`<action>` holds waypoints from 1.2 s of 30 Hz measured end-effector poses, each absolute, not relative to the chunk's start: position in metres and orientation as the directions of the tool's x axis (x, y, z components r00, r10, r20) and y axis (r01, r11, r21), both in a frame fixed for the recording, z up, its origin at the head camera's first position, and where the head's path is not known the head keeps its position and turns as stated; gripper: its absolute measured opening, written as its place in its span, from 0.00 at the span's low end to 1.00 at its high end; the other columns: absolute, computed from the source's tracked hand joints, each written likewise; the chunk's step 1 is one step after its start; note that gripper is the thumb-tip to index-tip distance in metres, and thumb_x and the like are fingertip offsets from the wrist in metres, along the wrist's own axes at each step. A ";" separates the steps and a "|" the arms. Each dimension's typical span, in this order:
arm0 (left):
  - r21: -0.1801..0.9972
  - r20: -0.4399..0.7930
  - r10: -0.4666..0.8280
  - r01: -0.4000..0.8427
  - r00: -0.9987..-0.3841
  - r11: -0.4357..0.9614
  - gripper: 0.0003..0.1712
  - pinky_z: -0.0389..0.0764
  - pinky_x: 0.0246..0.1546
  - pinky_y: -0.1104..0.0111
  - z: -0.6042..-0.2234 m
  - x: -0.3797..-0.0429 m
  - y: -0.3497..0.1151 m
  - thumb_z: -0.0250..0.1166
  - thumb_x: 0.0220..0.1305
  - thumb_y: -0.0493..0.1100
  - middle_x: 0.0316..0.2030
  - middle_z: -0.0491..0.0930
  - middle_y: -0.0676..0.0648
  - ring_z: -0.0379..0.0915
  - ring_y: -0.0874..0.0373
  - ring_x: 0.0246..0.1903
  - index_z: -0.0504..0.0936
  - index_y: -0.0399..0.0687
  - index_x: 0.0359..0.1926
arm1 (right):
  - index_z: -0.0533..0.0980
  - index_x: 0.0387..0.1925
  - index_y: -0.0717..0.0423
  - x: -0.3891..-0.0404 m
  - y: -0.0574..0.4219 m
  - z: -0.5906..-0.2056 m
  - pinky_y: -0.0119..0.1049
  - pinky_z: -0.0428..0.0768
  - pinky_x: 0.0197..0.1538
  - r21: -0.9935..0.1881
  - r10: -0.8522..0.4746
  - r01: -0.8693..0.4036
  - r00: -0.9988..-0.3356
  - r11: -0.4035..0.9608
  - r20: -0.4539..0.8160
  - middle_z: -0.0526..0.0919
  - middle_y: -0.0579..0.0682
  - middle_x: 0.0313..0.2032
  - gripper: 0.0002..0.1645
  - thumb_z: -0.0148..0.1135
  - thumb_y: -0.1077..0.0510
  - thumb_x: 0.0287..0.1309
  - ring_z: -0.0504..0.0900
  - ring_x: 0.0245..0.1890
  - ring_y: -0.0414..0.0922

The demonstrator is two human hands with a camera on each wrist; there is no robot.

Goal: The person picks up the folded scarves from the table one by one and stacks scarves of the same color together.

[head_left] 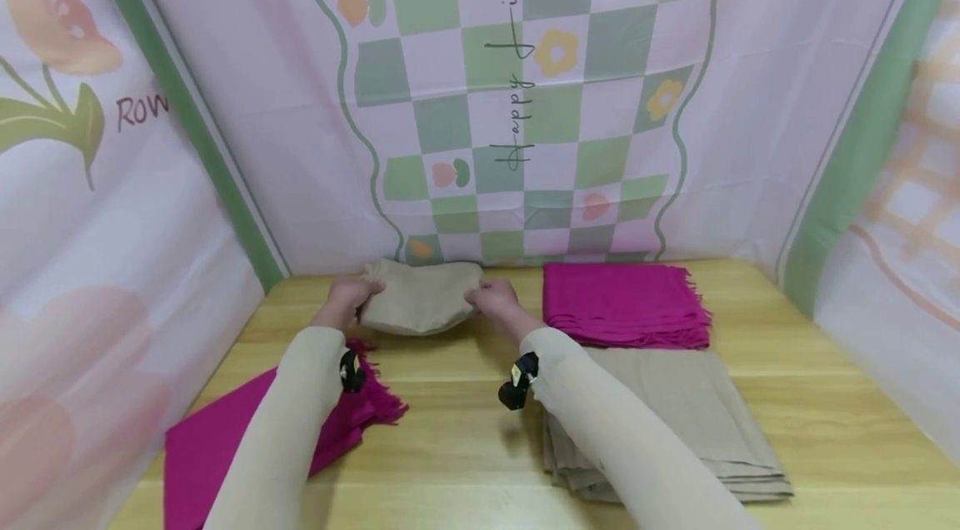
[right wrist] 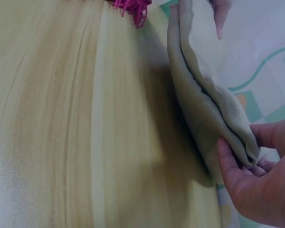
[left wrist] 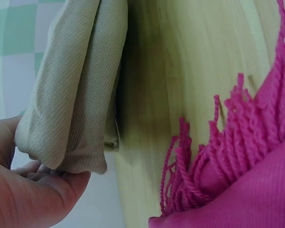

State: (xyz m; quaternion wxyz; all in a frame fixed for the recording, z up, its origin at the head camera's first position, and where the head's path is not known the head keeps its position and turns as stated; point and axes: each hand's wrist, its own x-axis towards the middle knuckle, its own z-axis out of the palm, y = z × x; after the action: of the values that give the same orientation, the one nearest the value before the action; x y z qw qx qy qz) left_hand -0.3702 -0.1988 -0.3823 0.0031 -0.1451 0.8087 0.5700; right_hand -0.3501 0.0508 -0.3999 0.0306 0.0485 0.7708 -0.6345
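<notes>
A folded beige cloth (head_left: pixel 422 298) is stretched between both hands at the far edge of the wooden table. My left hand (head_left: pixel 351 297) pinches its left end; in the left wrist view the thumb and fingers (left wrist: pixel 73 185) grip the folded layers from below. On the other end, my right hand (head_left: pixel 493 297) pinches the cloth, its thumb and fingers on either side of the fold in the right wrist view (right wrist: pixel 261 166). The cloth's lower edge sags, and a shadow falls on the wood beneath it.
A folded magenta fringed scarf (head_left: pixel 622 305) lies at the back right. In front of it is a folded beige cloth stack (head_left: pixel 675 405), partly under the right sleeve. Another magenta scarf (head_left: pixel 225 438) lies left, under the left sleeve. Printed curtains (head_left: pixel 495 97) surround the table (head_left: pixel 450 447).
</notes>
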 end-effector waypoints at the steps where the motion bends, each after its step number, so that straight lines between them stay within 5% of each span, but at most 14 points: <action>1: 0.923 -0.163 -0.226 -0.229 -0.961 0.309 0.26 0.79 0.36 0.68 -0.382 -0.370 -0.199 0.66 0.62 0.38 0.44 0.76 0.39 0.76 0.55 0.33 0.72 0.24 0.55 | 0.73 0.55 0.73 -0.350 0.051 -0.399 0.41 0.81 0.46 -0.976 0.038 0.113 -0.993 0.186 -0.108 0.73 0.65 0.59 0.24 0.63 0.66 0.57 0.79 0.33 0.47; 7: 0.926 -0.120 -0.205 -0.184 -0.971 0.331 0.28 0.77 0.49 0.62 -0.377 -0.369 -0.196 0.65 0.63 0.37 0.57 0.72 0.33 0.74 0.48 0.47 0.70 0.25 0.59 | 0.74 0.53 0.74 -0.353 0.050 -0.396 0.45 0.81 0.49 -0.985 0.038 0.111 -0.994 0.129 -0.107 0.76 0.63 0.52 0.22 0.62 0.68 0.57 0.80 0.36 0.48; 13: 0.913 -0.124 -0.207 -0.193 -0.970 0.360 0.29 0.74 0.55 0.58 -0.372 -0.369 -0.195 0.66 0.63 0.39 0.58 0.71 0.31 0.71 0.43 0.53 0.69 0.23 0.59 | 0.73 0.54 0.74 -0.350 0.051 -0.389 0.42 0.82 0.46 -0.987 0.019 0.089 -0.996 0.136 -0.087 0.75 0.65 0.55 0.22 0.62 0.68 0.57 0.80 0.35 0.47; 17: 0.905 -0.108 -0.217 -0.186 -0.970 0.382 0.27 0.74 0.54 0.58 -0.369 -0.366 -0.193 0.66 0.62 0.39 0.56 0.72 0.31 0.72 0.44 0.51 0.72 0.22 0.56 | 0.73 0.53 0.74 -0.347 0.052 -0.384 0.43 0.82 0.46 -0.984 0.000 0.074 -0.997 0.161 -0.075 0.75 0.66 0.56 0.22 0.61 0.67 0.58 0.80 0.34 0.47; 24: 0.908 -0.089 -0.202 -0.163 -0.975 0.387 0.25 0.79 0.46 0.62 -0.362 -0.360 -0.191 0.66 0.63 0.40 0.53 0.74 0.31 0.75 0.48 0.42 0.74 0.23 0.54 | 0.76 0.45 0.75 -0.343 0.055 -0.376 0.40 0.83 0.44 -0.986 -0.035 0.054 -0.998 0.159 -0.060 0.80 0.60 0.40 0.14 0.60 0.68 0.59 0.79 0.31 0.44; 36: 0.926 -0.104 -0.160 -0.154 -0.982 0.345 0.25 0.82 0.35 0.68 -0.350 -0.349 -0.185 0.66 0.64 0.41 0.49 0.77 0.33 0.77 0.55 0.31 0.74 0.25 0.55 | 0.74 0.44 0.76 -0.337 0.068 -0.358 0.41 0.82 0.46 -0.985 -0.103 0.025 -0.994 0.173 -0.043 0.78 0.59 0.39 0.13 0.59 0.67 0.62 0.79 0.32 0.45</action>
State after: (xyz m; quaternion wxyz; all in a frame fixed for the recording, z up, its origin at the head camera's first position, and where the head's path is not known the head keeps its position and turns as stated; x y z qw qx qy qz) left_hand -0.3489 -0.1849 -0.3500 -0.0027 -0.0957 0.8201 0.5642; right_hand -0.3373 0.0683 -0.3576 0.0498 -0.0257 0.7642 -0.6425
